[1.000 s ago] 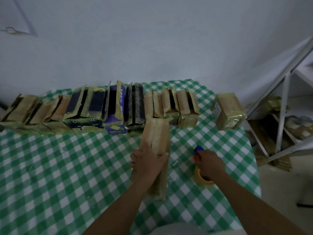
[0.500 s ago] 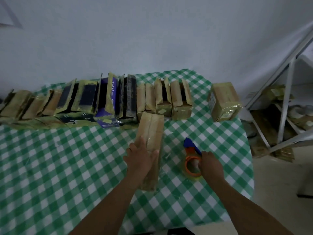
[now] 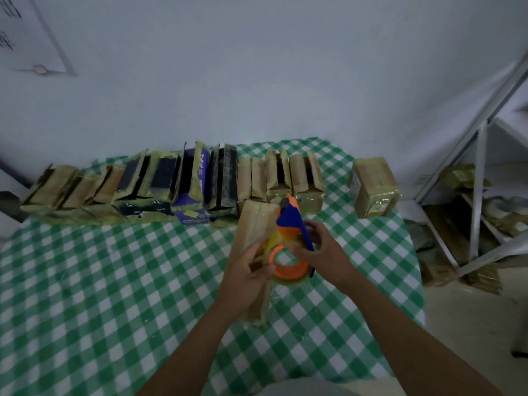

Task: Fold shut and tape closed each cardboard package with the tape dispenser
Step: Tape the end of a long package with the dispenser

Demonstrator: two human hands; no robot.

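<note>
A long brown cardboard package (image 3: 255,224) lies lengthwise on the checked table, its flaps folded shut. My left hand (image 3: 243,274) rests on its near half, and the fingertips touch the tape roll's edge. My right hand (image 3: 323,252) grips the blue and orange tape dispenser (image 3: 290,247) and holds it lifted over the package's right side, with the yellowish tape roll toward me. Behind, a row of open packages (image 3: 177,187) stands along the wall. One taped package (image 3: 373,187) sits apart at the far right.
The green and white checked table (image 3: 100,281) extends left and toward me. A metal shelf frame (image 3: 480,195) with stacked cardboard stands to the right, beyond the table's edge. The wall is close behind the row.
My right hand has lifted the tape dispenser off the table and brought it left over the package. My left hand's fingers have moved from flat on the package to the tape roll.
</note>
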